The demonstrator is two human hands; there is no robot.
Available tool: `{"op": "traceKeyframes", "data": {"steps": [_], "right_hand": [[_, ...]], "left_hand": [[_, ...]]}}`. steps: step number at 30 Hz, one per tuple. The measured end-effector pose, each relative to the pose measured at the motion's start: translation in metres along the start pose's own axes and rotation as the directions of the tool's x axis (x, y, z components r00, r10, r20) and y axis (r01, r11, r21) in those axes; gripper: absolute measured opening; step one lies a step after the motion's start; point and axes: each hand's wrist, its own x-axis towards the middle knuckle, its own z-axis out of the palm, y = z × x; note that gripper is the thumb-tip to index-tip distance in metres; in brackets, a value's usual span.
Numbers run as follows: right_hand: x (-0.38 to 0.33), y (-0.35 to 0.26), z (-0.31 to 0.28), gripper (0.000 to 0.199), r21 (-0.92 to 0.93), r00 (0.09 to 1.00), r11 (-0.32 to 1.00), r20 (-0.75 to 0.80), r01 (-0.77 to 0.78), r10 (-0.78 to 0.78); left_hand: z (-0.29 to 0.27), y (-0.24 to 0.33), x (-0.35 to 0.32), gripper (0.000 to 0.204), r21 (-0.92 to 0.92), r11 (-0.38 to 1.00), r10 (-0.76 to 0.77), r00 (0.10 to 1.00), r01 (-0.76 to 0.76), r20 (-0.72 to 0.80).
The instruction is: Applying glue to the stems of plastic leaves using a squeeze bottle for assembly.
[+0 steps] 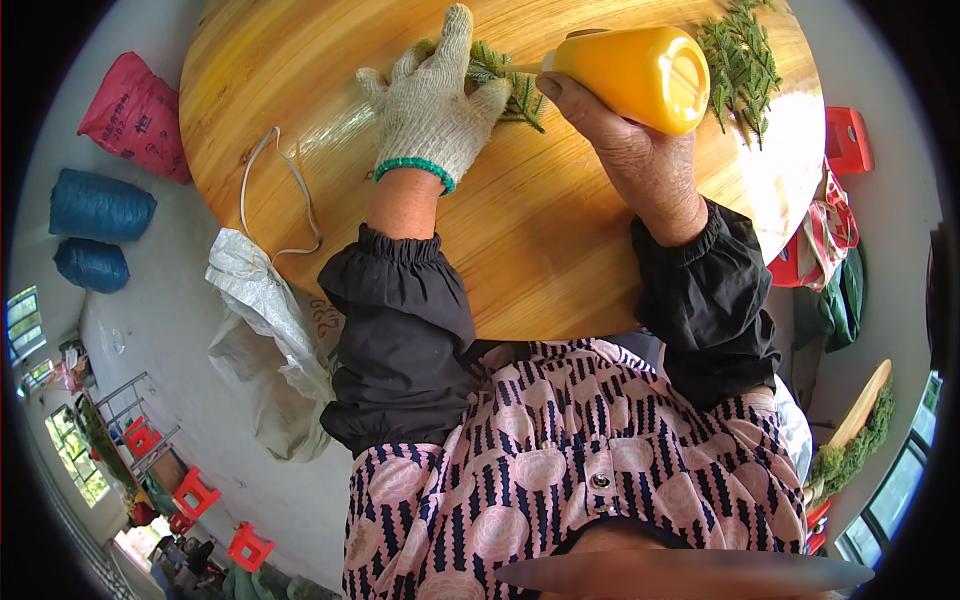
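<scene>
My left hand (432, 100), in a knitted grey work glove with a green cuff, presses flat on a green conifer sprig (512, 84) lying on the round wooden table (520, 250). My bare right hand (622, 135) grips an orange squeeze bottle (640, 75), tilted on its side with its nozzle pointing left at the sprig beside my gloved fingers. A pile of similar green sprigs (742, 62) lies on the table just right of the bottle.
A white cord loop (280, 190) lies on the table's left part. A white woven sack (262, 320) hangs off the left edge. On the floor are a red bag (135, 115), blue sacks (98, 205) and red stools (848, 138).
</scene>
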Motion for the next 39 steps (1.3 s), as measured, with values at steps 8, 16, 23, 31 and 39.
{"op": "traceKeyframes", "data": {"steps": [8,16,23,31,39], "right_hand": [[-0.004,0.000,-0.007,0.021,-0.090,1.000,0.996,0.020,0.015,-0.013],[-0.010,0.000,-0.007,0.021,-0.125,0.999,0.992,0.040,-0.011,0.016],[-0.006,-0.006,-0.010,0.020,-0.129,0.999,0.991,0.037,0.026,-0.022],[-0.008,-0.008,-0.018,0.019,-0.044,1.000,0.999,0.022,-0.013,0.014],[-0.004,-0.007,-0.025,0.021,0.007,0.999,1.000,-0.014,0.031,-0.030]], "left_hand": [[-0.007,0.006,-0.001,0.074,-0.051,0.999,0.015,0.998,-0.012,0.067],[0.040,-0.034,-0.001,0.063,0.141,0.964,0.236,0.970,-0.225,-0.064],[0.030,-0.032,-0.008,0.058,0.213,0.951,0.236,0.971,-0.224,-0.033],[0.044,-0.038,-0.003,0.064,0.263,0.927,0.296,0.952,-0.267,-0.078],[0.013,-0.016,-0.006,0.060,0.069,0.976,0.208,0.978,-0.209,0.019]]}}
